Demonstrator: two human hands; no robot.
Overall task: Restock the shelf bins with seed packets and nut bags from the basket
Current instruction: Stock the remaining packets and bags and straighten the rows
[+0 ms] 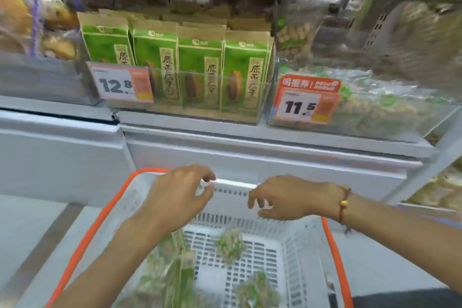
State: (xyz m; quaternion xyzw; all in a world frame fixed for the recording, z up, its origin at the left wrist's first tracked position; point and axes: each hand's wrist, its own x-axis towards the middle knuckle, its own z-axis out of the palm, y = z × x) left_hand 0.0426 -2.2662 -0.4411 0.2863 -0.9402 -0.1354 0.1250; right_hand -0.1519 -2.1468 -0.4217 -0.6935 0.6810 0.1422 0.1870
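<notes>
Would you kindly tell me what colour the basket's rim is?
Orange, on a white slotted basket; the rim shows best in the head view.

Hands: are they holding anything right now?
Left hand: fingers loosely curled, holding nothing.
Right hand: fingers loosely curled, holding nothing.

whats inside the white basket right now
The white basket holds several green nut bags and, at left, green seed packets on its slotted floor. The left arm covers part of the pile, so no exact count.

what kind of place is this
Most likely a grocery shop aisle: white and orange price tags on clear plastic shelf bins, rows of green seed packets, and a white plastic basket.
</notes>
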